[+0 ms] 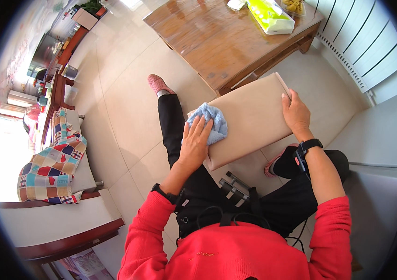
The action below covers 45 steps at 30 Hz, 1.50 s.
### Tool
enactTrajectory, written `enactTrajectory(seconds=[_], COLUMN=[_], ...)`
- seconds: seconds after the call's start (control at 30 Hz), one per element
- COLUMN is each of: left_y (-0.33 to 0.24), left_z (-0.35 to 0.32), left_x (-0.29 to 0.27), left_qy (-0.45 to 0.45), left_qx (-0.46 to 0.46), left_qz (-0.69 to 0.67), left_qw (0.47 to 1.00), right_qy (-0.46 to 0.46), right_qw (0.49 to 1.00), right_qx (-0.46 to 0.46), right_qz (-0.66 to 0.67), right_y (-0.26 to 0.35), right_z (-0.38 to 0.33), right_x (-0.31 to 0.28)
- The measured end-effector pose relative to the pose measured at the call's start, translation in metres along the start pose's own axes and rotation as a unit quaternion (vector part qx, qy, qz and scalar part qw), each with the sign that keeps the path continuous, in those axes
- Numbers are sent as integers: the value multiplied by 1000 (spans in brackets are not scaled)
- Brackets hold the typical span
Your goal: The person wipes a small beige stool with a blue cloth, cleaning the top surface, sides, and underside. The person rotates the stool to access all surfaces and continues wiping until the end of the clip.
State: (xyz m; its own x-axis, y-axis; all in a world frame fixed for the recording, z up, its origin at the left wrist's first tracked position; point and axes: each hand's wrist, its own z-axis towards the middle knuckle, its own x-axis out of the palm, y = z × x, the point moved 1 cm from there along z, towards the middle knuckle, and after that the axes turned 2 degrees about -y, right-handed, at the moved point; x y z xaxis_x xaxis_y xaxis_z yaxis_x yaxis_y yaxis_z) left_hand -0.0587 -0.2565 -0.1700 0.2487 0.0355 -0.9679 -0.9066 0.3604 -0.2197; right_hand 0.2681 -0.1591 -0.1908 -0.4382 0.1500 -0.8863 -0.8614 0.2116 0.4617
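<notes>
A beige, smooth-topped rectangular box point(249, 116) stands tilted in front of me between my legs. My left hand point(194, 144) presses a bunched light-blue cloth point(216, 122) onto the left end of its top, fingers bent over the fabric. Around the box's right edge curls my right hand point(296, 112), with the thumb on the top side and the fingers along the far edge. What lies under the cloth and behind the right edge is hidden.
A wooden low table point(207, 35) is just beyond the box, bearing a yellow-green tissue pack point(270, 16). A white radiator point(361, 32) lines the right wall. At the left is a seat with a patchwork cover point(51, 168). A metal frame point(235, 186) shows between my legs.
</notes>
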Motion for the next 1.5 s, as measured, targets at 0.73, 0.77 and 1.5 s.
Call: enactTrajectory(seconds=[0.73, 0.77, 1.5], left_y=[-52, -58, -51], left_z=[-28, -33, 115], left_x=[4, 2, 33], left_qy=[-13, -2, 8], left_qx=[58, 61, 122], left_qz=[-26, -33, -10], left_qw=[998, 998, 992], right_qy=[-6, -8, -35], right_qw=[999, 999, 998], right_qx=[-9, -10, -16], right_qz=[44, 48, 49], right_y=[0, 0, -7], right_z=[-5, -5, -2], right_x=[-5, -5, 2])
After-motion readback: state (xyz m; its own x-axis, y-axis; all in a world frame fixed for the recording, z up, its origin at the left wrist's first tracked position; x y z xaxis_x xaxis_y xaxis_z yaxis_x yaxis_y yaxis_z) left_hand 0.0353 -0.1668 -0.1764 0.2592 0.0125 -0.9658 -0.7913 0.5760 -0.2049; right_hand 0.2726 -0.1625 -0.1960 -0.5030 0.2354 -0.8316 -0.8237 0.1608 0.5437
